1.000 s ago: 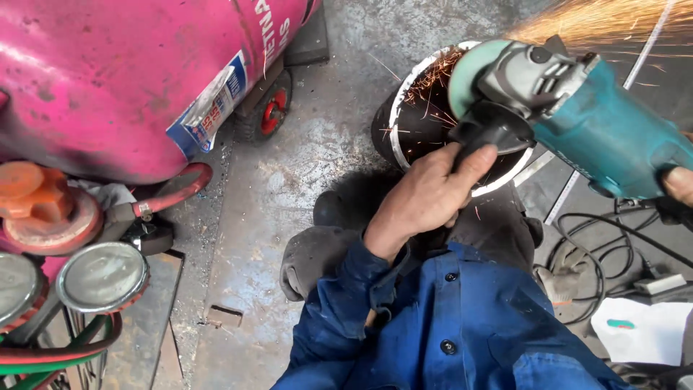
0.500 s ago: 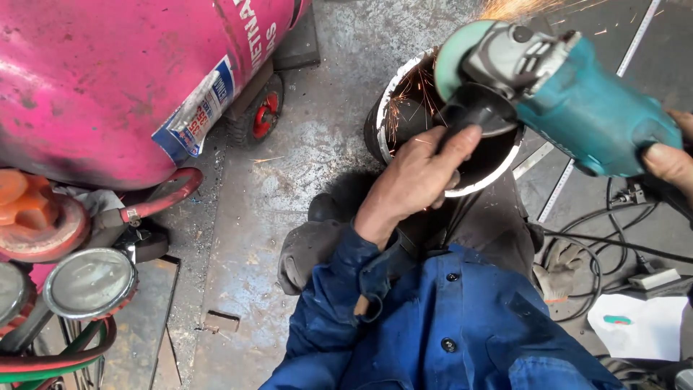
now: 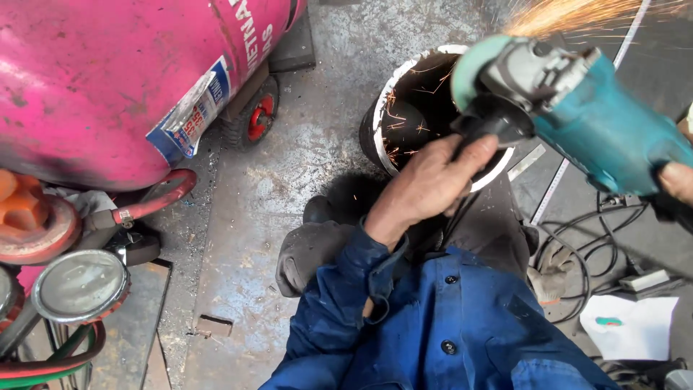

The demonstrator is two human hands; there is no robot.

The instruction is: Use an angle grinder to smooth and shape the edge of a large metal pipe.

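The left hand [image 3: 433, 180] is clenched around the black side handle [image 3: 491, 126] of a teal angle grinder [image 3: 577, 115], fingers wrapped over it from below, the blue sleeve [image 3: 339, 303] running back toward the body. The right hand [image 3: 677, 180] shows only at the right edge of the view, closed on the rear of the grinder's body — how much of the grip it covers cannot be told. The grinder's green guard [image 3: 473, 68] sits at the far rim of a round steel pipe section [image 3: 404, 123] standing on the concrete floor [image 3: 289, 180]; the pipe's cut edge shows pale, its inside dark and flecked with sparks, and a spray of orange sparks [image 3: 577, 14] streams away toward the top right. A dark work shoe [image 3: 307, 253] rests on the floor just beside the near-left of the pipe. To the left, a big pink gas cylinder [image 3: 108, 79] lies on a cart with a red-hubbed wheel [image 3: 256, 115], well apart from the pipe with a bare strip of floor between them. At the left edge sit pressure gauges [image 3: 79, 285] and a red hose [image 3: 155, 202]. Right of the pipe the floor is crowded: black cables [image 3: 599, 245], a flat metal strip [image 3: 530, 162] and a white sheet of paper [image 3: 635, 325] near the lower right corner.
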